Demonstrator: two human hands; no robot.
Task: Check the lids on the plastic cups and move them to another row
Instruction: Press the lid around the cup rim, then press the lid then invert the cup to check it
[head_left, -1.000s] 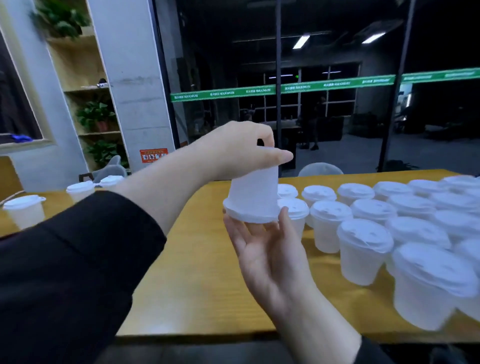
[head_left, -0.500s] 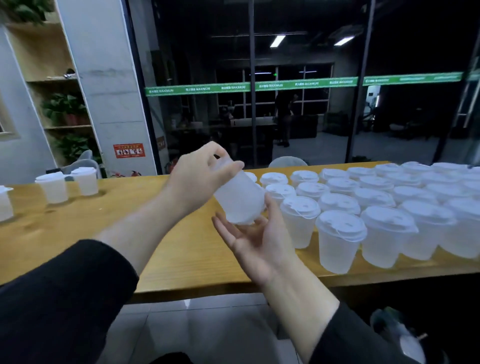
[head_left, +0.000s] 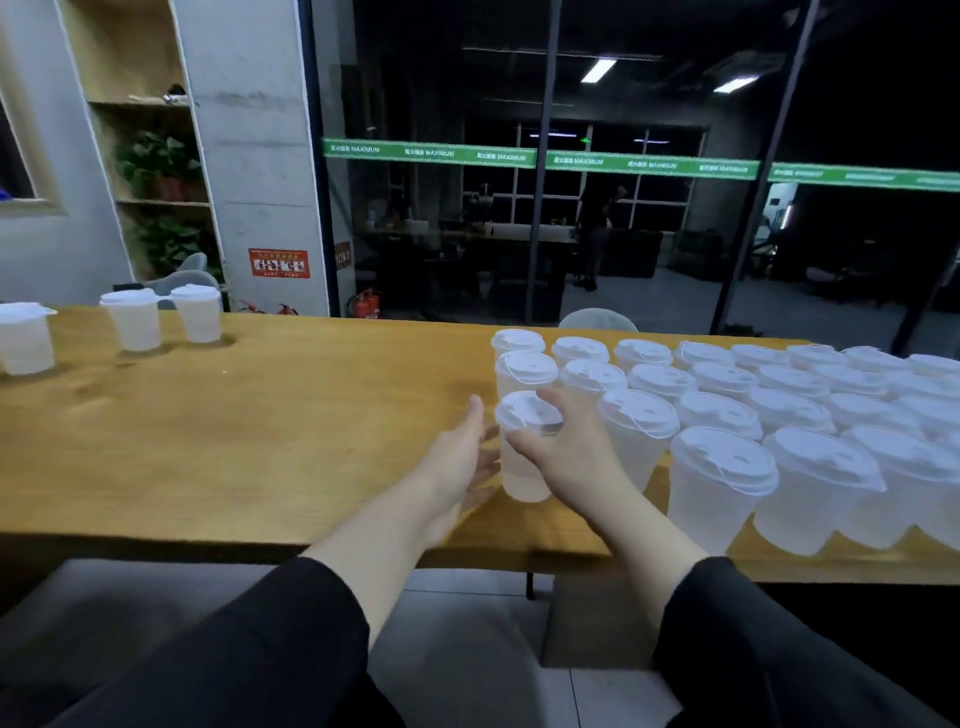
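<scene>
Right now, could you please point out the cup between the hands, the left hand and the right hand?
cup between the hands (head_left: 522, 475), head view, on its clear side wall.
left hand (head_left: 457, 462), head view, on the palm.
right hand (head_left: 566, 452), head view, on its back.

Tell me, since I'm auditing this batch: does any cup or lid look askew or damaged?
Nothing stands out. The cup between the left hand and right hand stands upright on the table, lid seated; the cups to its right look capped too.

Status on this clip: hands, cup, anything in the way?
Left hand open beside the cup. Right hand curled round it. Cup upright on the table, lid on. Packed cups close on the right.
</scene>
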